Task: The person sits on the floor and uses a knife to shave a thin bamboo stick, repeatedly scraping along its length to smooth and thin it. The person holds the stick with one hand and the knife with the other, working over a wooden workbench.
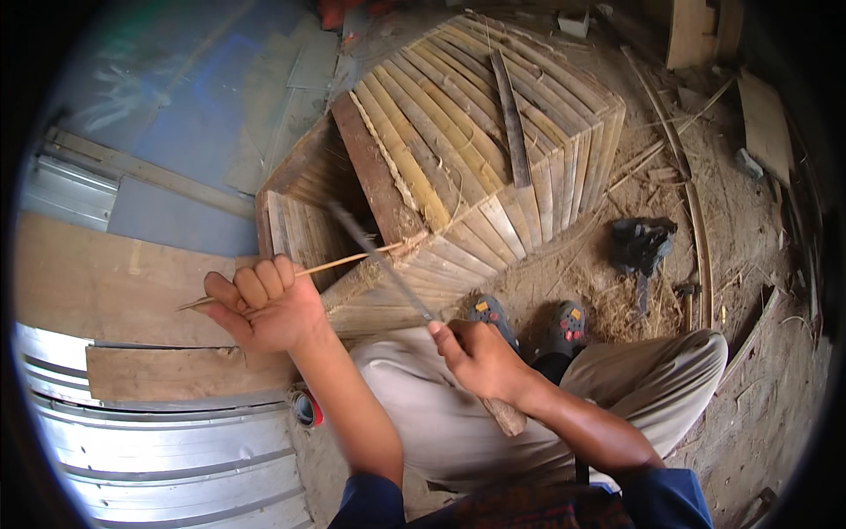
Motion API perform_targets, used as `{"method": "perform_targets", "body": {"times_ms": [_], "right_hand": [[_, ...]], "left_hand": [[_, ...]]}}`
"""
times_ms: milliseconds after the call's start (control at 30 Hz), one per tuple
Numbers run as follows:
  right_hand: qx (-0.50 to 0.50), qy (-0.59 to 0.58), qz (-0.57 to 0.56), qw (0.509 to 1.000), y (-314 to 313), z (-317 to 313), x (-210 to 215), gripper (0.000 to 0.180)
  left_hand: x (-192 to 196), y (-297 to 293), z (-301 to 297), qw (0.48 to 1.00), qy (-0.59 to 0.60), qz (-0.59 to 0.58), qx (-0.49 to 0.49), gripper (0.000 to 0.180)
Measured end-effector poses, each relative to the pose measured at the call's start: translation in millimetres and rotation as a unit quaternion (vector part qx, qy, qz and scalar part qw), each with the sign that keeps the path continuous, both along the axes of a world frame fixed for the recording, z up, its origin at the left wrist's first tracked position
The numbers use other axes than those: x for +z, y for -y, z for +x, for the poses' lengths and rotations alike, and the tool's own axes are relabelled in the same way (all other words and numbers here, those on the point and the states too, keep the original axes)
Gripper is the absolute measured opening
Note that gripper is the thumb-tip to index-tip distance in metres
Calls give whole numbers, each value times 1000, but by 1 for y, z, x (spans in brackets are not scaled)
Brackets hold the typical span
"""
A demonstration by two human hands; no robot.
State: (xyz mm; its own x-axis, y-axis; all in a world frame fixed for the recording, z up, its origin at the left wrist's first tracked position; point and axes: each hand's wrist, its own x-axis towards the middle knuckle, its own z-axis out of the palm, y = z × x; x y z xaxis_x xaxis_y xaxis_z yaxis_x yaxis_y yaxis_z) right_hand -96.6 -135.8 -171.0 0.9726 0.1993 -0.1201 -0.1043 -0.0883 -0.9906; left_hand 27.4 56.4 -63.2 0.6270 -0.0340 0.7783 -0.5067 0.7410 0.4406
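The left hand point(264, 309) grips a thin bamboo strip point(339, 263) in its closed fingers while the right hand point(476, 357) holds a knife point(379, 256) whose blade crosses the strip just beyond the left fingers, against the bamboo basket point(458, 159)

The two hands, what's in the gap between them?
In the head view, between left hand and right hand: the knife blade crossing the strip, bamboo basket behind.

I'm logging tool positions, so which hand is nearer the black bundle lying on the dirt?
Right. The right hand grips a knife just left of the black bundle; the left hand holds a bamboo strip farther left.
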Motion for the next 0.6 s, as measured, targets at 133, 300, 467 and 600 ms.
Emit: {"method": "perform_targets", "body": {"times_ms": [133, 300, 467, 600], "right_hand": [[33, 25, 33, 999, 4, -2, 4, 59], [0, -139, 51, 989, 14, 4, -15, 57], [1, -65, 66, 996, 9, -4, -26, 58], [-1, -47, 31, 998, 4, -6, -31, 56]], "left_hand": [[2, 3, -1, 999, 16, 33, -29, 45], [2, 7, 3, 999, 25, 31, -29, 44], [2, 4, 6, 1000, -3, -8, -7, 43], [6, 6, 10, 993, -10, -14, 116, 44]]}}
